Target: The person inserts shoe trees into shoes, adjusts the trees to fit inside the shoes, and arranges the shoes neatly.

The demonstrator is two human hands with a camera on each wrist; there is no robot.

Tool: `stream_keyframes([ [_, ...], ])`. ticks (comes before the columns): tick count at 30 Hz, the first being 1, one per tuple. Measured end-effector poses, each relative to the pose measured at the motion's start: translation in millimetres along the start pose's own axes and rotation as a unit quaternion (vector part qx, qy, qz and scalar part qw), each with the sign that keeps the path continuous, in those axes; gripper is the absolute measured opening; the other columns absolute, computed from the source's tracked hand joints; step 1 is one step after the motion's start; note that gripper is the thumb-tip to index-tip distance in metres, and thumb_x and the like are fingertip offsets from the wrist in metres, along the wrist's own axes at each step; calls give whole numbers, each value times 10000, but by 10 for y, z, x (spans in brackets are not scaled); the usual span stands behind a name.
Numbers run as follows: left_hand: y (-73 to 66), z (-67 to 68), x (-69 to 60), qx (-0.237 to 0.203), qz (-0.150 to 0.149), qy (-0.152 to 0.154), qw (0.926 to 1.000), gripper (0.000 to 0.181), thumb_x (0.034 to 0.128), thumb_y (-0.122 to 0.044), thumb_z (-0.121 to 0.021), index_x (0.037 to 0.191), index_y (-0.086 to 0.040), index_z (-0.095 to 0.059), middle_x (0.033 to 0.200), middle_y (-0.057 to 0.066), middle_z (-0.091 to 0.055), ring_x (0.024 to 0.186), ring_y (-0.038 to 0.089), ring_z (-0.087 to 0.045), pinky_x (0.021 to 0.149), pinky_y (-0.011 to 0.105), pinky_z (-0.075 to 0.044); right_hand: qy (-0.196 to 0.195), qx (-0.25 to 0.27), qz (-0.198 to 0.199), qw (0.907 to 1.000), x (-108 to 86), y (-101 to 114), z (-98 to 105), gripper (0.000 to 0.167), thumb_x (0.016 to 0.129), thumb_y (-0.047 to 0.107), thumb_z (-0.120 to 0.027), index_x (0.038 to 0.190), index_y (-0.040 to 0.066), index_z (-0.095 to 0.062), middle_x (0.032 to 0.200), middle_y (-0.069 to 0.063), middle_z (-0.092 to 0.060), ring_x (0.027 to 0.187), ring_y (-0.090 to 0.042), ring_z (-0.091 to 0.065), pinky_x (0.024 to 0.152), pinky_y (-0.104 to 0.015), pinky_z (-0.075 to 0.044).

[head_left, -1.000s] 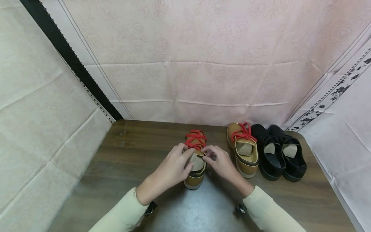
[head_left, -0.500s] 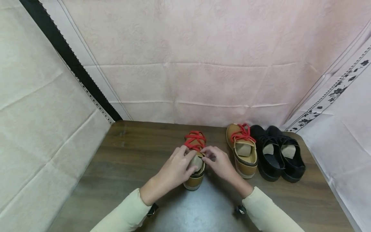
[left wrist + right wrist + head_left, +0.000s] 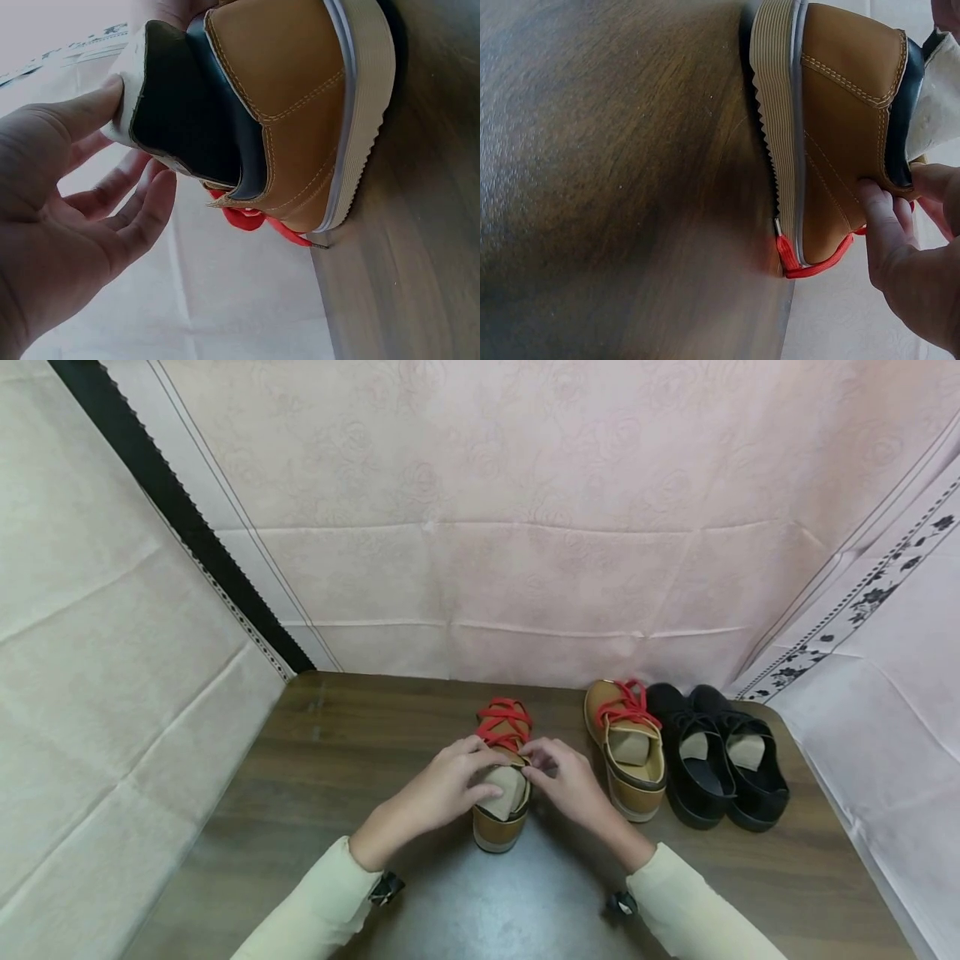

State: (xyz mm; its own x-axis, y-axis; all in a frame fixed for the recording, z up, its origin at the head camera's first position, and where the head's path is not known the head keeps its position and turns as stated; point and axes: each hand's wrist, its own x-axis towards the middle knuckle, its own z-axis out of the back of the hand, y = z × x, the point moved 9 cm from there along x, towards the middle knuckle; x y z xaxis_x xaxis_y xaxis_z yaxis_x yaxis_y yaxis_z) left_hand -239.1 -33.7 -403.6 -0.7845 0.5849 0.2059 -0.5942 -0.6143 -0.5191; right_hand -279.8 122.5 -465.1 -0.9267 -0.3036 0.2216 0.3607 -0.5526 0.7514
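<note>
A tan shoe (image 3: 497,835) with red laces (image 3: 506,723) stands upright on the wooden table, its heel toward me. Its tongue (image 3: 501,792), pale on one face, is pulled up and back over the opening. My left hand (image 3: 438,787) pinches the edge of that tongue; in the left wrist view the thumb presses on its pale rim, above its dark face (image 3: 184,97). On the shoe's other side my right hand (image 3: 567,781) pinches the front edge of the opening, thumb inside and fingers against the tan side (image 3: 836,127). The left hand's other fingertips are partly hidden.
To the right stands a matching tan shoe (image 3: 637,797) with red laces. Beside it, a pair of black shoes (image 3: 690,806) stands close together, with pale inserts inside. Pale patterned cloth (image 3: 487,577) hangs behind the table (image 3: 360,727) and along both sides.
My left hand has shifted slightly left and the tongue has come back toward the heel, showing more of its pale face. The right hand keeps its place on the shoe.
</note>
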Motion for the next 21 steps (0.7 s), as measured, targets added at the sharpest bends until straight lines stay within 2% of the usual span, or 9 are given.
stream_keyframes([
  [3,31,-15,17,-137,55,-48,9999,421,904,-247,-802,1297,-139,-699,1269,61,-641,1136,212,-638,950,415,-560,-2,-12,-5,10000,0,0,-1,234,927,103,-776,1136,188,-711,919,28,-637,887,-114,-646,852,-362,-590],
  [6,59,-49,34,-88,145,-118,9998,420,897,-248,-809,1288,-141,-701,1212,32,-643,1077,180,-632,917,384,-564,-16,-7,4,10000,-1,1,3,232,926,101,-776,1131,187,-713,914,29,-637,884,-115,-646,851,-365,-592],
  [10,71,-85,49,68,305,-218,9993,405,890,-266,-814,1268,-160,-715,1123,0,-628,981,133,-601,851,327,-559,-38,7,35,10000,-5,2,8,227,927,97,-775,1129,181,-714,914,25,-639,882,-120,-647,852,-374,-594],
  [16,35,-99,64,429,481,-426,9970,362,908,-287,-798,1241,-163,-731,1012,-9,-590,874,139,-544,733,283,-507,-53,-14,71,10000,-6,-13,6,239,925,90,-774,1138,180,-714,919,25,-650,876,-115,-653,846,-367,-594],
  [21,18,-115,60,583,551,-545,9953,377,916,-283,-787,1268,-167,-723,1000,-3,-583,848,146,-528,706,280,-484,-65,34,41,10000,-3,-33,5,240,925,88,-774,1137,184,-716,920,23,-656,871,-116,-655,840,-360,-590],
])
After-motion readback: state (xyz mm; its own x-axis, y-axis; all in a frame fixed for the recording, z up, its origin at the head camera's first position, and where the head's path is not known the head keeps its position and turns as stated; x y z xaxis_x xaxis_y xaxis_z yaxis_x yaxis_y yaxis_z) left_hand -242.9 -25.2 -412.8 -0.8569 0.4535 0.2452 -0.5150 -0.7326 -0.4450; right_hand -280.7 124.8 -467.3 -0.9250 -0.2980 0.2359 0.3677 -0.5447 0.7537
